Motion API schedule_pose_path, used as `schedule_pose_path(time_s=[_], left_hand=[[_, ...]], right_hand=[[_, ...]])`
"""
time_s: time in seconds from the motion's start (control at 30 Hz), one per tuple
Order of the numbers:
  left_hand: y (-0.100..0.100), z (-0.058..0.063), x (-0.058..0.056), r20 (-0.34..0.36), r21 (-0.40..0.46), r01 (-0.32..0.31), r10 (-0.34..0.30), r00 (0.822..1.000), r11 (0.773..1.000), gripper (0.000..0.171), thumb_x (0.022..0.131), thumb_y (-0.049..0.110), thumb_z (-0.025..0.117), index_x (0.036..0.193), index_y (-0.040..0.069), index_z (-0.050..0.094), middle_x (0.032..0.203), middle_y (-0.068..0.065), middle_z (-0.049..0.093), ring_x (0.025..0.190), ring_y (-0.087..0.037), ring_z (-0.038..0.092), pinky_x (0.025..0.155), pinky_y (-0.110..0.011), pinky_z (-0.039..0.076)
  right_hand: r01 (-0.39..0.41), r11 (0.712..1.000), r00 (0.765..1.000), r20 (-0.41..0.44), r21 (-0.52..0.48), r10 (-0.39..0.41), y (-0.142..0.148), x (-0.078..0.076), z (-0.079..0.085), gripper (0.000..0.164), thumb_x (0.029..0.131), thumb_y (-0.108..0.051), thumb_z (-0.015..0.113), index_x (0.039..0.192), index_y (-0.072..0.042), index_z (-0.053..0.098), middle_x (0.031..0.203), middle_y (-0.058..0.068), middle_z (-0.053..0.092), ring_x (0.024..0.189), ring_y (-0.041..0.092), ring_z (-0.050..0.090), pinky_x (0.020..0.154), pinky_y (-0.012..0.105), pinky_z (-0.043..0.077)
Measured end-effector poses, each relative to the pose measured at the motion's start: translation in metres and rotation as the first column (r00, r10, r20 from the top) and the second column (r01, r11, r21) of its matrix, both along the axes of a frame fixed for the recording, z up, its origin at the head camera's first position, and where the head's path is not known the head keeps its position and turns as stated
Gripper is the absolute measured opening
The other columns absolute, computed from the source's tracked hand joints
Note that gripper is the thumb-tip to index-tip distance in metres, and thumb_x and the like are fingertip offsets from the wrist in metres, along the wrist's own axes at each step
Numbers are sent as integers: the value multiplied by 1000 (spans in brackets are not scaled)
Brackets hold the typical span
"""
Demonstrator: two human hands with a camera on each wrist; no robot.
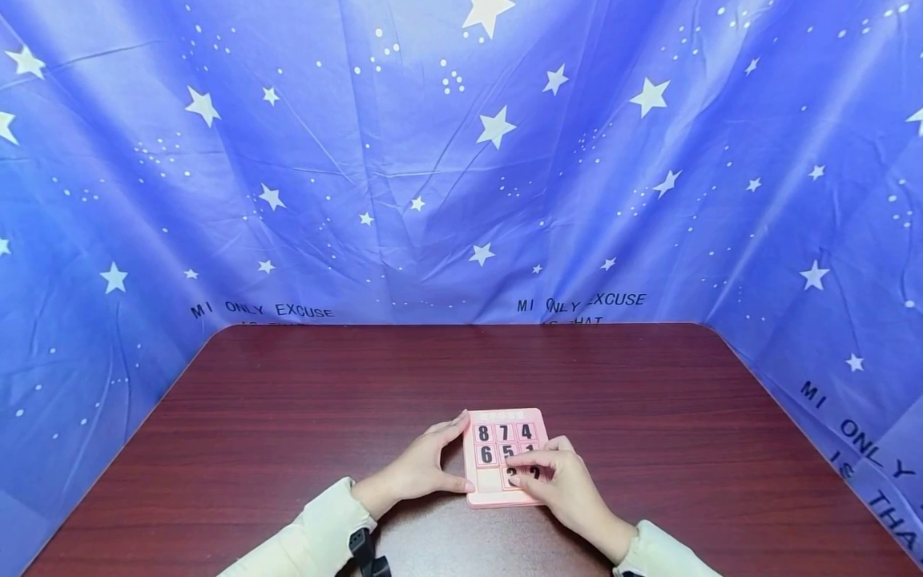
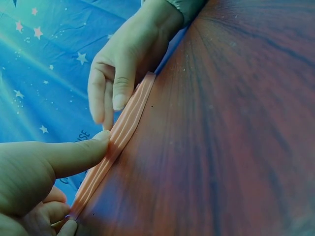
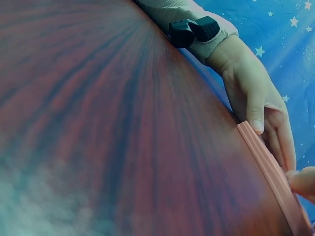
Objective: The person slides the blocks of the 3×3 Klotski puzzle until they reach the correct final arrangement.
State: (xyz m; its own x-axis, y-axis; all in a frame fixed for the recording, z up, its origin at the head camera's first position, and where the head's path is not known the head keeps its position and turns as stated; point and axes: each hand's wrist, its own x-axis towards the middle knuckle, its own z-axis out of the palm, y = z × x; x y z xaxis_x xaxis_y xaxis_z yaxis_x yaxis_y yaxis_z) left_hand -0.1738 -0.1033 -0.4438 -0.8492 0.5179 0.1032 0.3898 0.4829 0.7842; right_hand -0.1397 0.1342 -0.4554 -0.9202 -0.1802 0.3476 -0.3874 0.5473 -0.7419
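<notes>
A pink number slide puzzle (image 1: 472, 481) lies flat on the table, its black-numbered tiles reading 8 7 4 on top and 6 5 1 in the middle. Two tiles, 3 and 2, stand in the bottom row, with a bare slot at its left. My left hand (image 1: 421, 465) holds the puzzle by its left side, thumb at the near corner and fingers at the far one. From the right, my right hand (image 1: 566, 485) reaches over the board; its thumb and index fingertips touch around the 3 tile, partly covering 5, 1, 3 and 2. Both wrist views catch the puzzle edge-on.
The dark red wooden table (image 1: 346, 385) extends on all sides of the puzzle. Behind and beside it hangs a blue curtain (image 1: 433, 160) printed with white stars and lettering. A black wrist device (image 1: 364, 549) sits on the left sleeve (image 1: 317, 521).
</notes>
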Motion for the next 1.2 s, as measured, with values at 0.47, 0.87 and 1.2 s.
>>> schedule_pose_path(time_s=[0.47, 0.87, 1.2], left_hand=[[1, 1, -3, -10, -8, 25, -25, 1000, 1000, 96, 67, 23, 84, 144, -2, 32, 150, -16, 31, 133, -33, 34, 109, -51, 27], [-2, 2, -3, -10, -7, 41, -41, 999, 999, 96, 68, 23, 83, 143, -5, 31, 150, -18, 30, 134, -34, 33, 109, -51, 26], [-1, 1, -1, 14, -4, 25, -25, 1000, 1000, 95, 67, 22, 84, 144, -3, 33, 151, -15, 31, 134, -31, 32, 110, -49, 25]], right_hand=[[-67, 998, 997, 46, -23, 68, -5, -24, 3, 29, 67, -14, 81, 95, -22, 76, 85, -3, 52, 80, 10, 43, 64, 23, 40], [-35, 999, 995, 94, -4, 35, -11, -22, 1, 30, 67, -16, 82, 96, -21, 76, 85, -3, 52, 79, 10, 41, 65, 22, 38], [-58, 998, 996, 66, 18, 56, -11, -22, 2, 29, 69, -16, 81, 96, -21, 76, 86, -4, 53, 79, 9, 41, 65, 22, 39]])
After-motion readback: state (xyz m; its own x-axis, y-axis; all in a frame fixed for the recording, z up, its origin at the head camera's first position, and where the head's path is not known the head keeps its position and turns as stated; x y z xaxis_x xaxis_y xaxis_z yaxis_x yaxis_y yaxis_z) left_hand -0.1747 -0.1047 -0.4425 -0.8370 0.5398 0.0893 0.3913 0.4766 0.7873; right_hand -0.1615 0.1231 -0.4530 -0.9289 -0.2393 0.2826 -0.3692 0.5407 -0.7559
